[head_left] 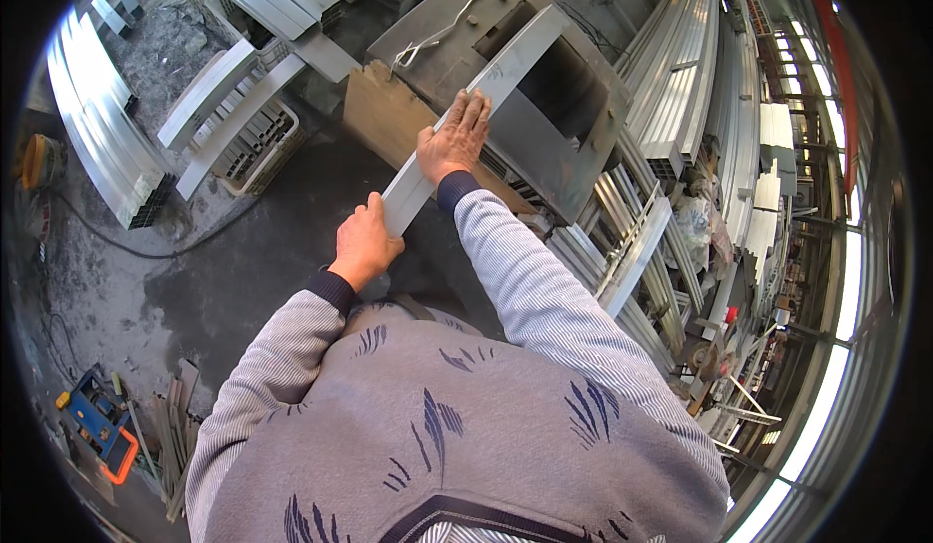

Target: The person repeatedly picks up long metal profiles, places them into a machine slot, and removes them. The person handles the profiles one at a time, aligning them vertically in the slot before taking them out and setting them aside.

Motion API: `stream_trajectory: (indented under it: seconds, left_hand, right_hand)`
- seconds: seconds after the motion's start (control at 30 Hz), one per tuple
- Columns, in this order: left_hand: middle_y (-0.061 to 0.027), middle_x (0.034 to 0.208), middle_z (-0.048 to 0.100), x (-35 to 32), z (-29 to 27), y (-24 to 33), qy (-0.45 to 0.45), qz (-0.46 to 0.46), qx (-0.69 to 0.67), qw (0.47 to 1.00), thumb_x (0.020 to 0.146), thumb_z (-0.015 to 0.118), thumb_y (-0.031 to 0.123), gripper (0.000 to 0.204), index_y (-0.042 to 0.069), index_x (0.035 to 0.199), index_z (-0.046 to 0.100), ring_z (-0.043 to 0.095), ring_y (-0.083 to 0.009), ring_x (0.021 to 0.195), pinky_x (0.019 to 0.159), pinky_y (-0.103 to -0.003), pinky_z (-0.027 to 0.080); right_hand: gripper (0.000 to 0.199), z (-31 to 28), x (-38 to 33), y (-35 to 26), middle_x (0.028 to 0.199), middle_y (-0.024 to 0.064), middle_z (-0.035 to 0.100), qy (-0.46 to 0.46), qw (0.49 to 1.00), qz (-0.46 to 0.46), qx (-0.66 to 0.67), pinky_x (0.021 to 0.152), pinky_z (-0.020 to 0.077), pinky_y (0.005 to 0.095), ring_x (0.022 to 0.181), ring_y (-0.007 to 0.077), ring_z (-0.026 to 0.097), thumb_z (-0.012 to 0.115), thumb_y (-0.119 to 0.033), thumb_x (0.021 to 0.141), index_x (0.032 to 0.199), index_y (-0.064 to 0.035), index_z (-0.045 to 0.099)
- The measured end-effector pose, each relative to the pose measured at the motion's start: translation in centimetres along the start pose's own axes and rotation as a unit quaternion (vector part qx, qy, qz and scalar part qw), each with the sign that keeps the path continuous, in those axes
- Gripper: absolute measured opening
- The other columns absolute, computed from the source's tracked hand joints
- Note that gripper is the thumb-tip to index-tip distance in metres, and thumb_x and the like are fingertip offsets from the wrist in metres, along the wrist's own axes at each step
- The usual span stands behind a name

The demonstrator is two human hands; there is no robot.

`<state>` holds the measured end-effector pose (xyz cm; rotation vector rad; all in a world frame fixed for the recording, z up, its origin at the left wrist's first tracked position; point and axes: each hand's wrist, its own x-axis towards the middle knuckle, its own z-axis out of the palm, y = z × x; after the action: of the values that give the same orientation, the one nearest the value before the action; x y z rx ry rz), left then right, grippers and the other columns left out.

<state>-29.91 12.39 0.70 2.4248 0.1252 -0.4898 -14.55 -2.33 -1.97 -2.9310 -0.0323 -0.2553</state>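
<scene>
A long flat aluminium profile (515,52) runs diagonally from my hands up over a grey metal machine table (583,144). My left hand (364,242) grips the near end of the profile from the left side. My right hand (455,138) lies flat on top of the profile a little further along, fingers stretched along it and pressing it down. The far end of the profile reaches over a dark opening in the machine table.
Bundles of aluminium profiles (680,67) are stacked at the right and at the far left (92,125). A crate of short cut pieces (255,144) stands on the concrete floor. A white cable (452,23) lies on the machine. A blue and orange tool (97,421) sits at lower left.
</scene>
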Motion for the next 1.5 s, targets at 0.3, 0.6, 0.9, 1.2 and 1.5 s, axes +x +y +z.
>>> stream_trajectory:
  seconds: [0.3, 0.6, 0.9, 1.2, 1.5]
  left_hand:
    - [-0.0277, 0.107, 0.067, -4.9, 0.6, -4.5, -0.008, -0.005, 0.020, 1.000, 0.075, 0.085, 0.026, 0.067, -0.001, 0.123, 0.047, 0.070, -0.0465, 0.100, 0.087, -0.052, 0.058]
    - [-0.0281, 0.104, 0.066, -8.6, 2.0, -8.6, 0.001, -0.012, 0.013, 1.000, 0.076, 0.082, 0.023, 0.059, 0.001, 0.117, 0.047, 0.068, -0.0484, 0.099, 0.085, -0.054, 0.057]
    - [-0.0285, 0.105, 0.066, -5.0, 0.2, -5.6, -0.001, -0.020, 0.004, 1.000, 0.076, 0.080, 0.021, 0.056, 0.000, 0.116, 0.047, 0.067, -0.0485, 0.101, 0.088, -0.053, 0.056]
    - [-0.0319, 0.101, 0.072, 16.0, -4.1, 10.8, -0.001, 0.025, 0.049, 0.998, 0.078, 0.080, 0.032, 0.063, -0.002, 0.117, 0.044, 0.071, -0.0502, 0.100, 0.087, -0.056, 0.057]
    - [-0.0318, 0.098, 0.072, 16.4, -2.6, 12.9, -0.005, 0.062, 0.039, 0.997, 0.078, 0.079, 0.032, 0.061, -0.002, 0.115, 0.044, 0.070, -0.0520, 0.096, 0.086, -0.057, 0.056]
  right_hand:
    - [0.093, 0.5, -5.9, -3.4, 0.172, 0.0267, 0.017, -0.013, 0.999, 0.004, 0.034, 0.128, 0.0172, 0.0605, 0.162, 0.0464, 0.008, 0.063, -0.029, 0.086, 0.163, 0.0053, 0.025]
    - [0.093, 0.7, -10.7, -6.0, 0.170, 0.0286, 0.018, -0.053, 0.997, 0.007, 0.059, 0.127, 0.0185, 0.0624, 0.161, 0.0481, 0.008, 0.064, -0.030, 0.085, 0.162, 0.0061, 0.026]
    - [0.091, 0.8, -6.8, -4.6, 0.169, 0.0280, 0.023, 0.006, 0.996, -0.017, 0.089, 0.124, 0.0250, 0.0638, 0.160, 0.0493, 0.013, 0.067, -0.030, 0.083, 0.159, 0.0053, 0.032]
    - [0.086, -1.8, 17.8, 6.4, 0.167, 0.0203, 0.032, 0.060, 0.998, 0.025, 0.003, 0.122, 0.0289, 0.0589, 0.159, 0.0380, 0.022, 0.067, -0.036, 0.084, 0.158, -0.0010, 0.041]
    - [0.086, -4.1, 18.2, 8.8, 0.172, 0.0162, 0.027, -0.015, 0.999, 0.048, 0.015, 0.128, 0.0223, 0.0583, 0.162, 0.0340, 0.020, 0.065, -0.036, 0.090, 0.164, -0.0058, 0.033]
